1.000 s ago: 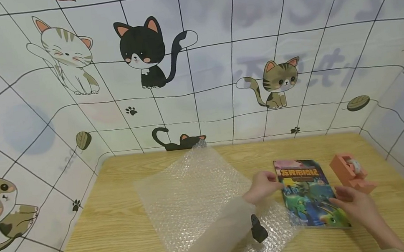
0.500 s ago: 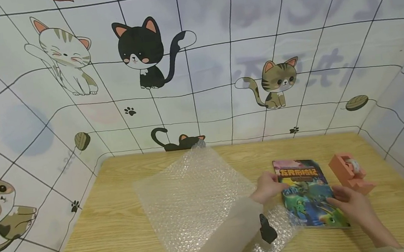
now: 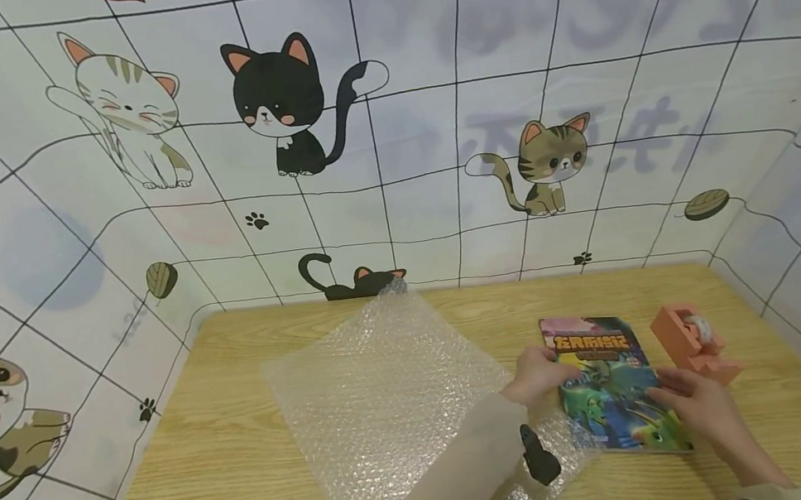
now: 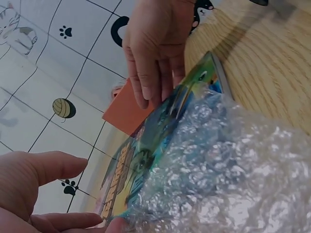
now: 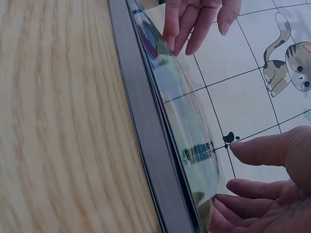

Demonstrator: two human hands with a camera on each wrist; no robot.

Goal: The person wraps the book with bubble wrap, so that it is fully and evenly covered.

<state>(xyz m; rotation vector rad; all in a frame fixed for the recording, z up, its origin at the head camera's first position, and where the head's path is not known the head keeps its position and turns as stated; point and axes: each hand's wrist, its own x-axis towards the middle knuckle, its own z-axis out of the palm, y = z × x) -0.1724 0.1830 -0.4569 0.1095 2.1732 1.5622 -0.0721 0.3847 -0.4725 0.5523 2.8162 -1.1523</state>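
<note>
A comic-style book (image 3: 605, 391) with a bright blue-green cover and yellow title lies flat on the table, its lower left overlapped by a clear bubble wrap sheet (image 3: 374, 403). At its left edge is my left hand (image 3: 536, 375), thumb over the cover. My right hand (image 3: 700, 401) is at the right edge, fingers extended. In the left wrist view, the left hand (image 4: 34, 194) has thumb and fingers spread apart, fingertips by the book and wrap (image 4: 218, 165). The right wrist view shows the book's thick page edge (image 5: 150, 121), and my right hand's fingers (image 5: 252, 199) right at its side.
A coral tape dispenser (image 3: 684, 336) with a roll of tape stands just right of the book. The wooden table (image 3: 214, 440) meets a wall covering (image 3: 424, 139) printed with cats and grid lines. A black device (image 3: 540, 458) sits on the left sleeve.
My left hand has moved a little to the right, so its thumb now reaches over the book's cover. The right hand, book and wrap hold nearly the same places.
</note>
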